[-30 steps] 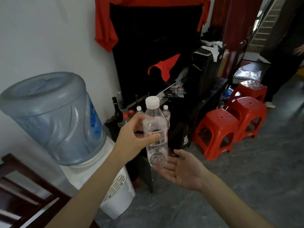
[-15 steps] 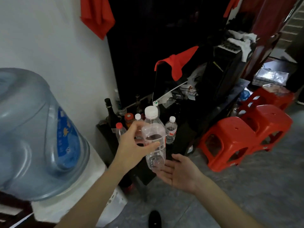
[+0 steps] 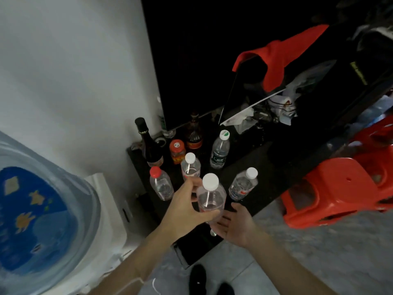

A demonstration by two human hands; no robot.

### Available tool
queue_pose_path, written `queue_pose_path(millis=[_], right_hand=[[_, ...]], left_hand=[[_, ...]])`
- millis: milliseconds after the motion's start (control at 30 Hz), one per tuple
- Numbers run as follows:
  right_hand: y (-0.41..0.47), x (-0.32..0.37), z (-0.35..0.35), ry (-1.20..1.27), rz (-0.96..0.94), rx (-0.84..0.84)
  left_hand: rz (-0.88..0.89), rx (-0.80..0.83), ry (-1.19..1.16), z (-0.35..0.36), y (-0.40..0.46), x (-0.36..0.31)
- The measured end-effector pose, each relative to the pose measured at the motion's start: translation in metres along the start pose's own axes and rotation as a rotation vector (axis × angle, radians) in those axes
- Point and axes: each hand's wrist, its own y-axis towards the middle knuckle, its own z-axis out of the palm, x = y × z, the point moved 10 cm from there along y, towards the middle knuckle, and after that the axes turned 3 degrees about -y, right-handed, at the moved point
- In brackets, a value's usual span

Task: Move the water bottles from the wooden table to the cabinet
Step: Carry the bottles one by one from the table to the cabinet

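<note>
Left hand point(image 3: 185, 206) grips the bottle point(image 3: 210, 198) over the cabinet point(image 3: 255, 188), right hand point(image 3: 236, 225) spread beneath; next, set it down upright.

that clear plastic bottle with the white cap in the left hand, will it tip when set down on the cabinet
The clear plastic bottle with the white cap looks nearly empty, so probably light and easily knocked over. It is tall and narrow, likely tippy. The dark cabinet top is crowded with other bottles, so a nudge may topple neighbours.
</note>
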Motion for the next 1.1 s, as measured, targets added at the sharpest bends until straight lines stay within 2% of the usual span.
queue_pose_path(millis=[167,300,467,633,833,967,1100], right_hand=[[0.040,0.014,0.002,0.044,-0.009,0.008],[0.074,0.029,-0.003,0.145,-0.081,0.008],[0.089,0.034,-0.010,0.027,-0.129,-0.019],[0.091,0.032,-0.017,-0.066,-0.097,-0.009],[0.078,0.037,-0.019,-0.118,-0.096,0.062],[0.059,0.043,-0.025,-0.182,-0.112,0.039],[0.033,0.040,-0.033,-0.238,-0.140,0.040]], left_hand=[[-0.051,-0.023,0.026,0.014,0.021,0.039],[-0.101,-0.101,0.058,0.016,0.034,0.069],[-0.130,-0.123,0.083,0.029,0.046,0.095],[-0.170,-0.117,0.106,0.043,0.045,0.113],[-0.170,-0.101,0.104,0.049,0.042,0.111],[-0.180,-0.046,0.268,0.050,0.037,0.106],[-0.281,0.051,0.479,0.051,0.028,0.102]])
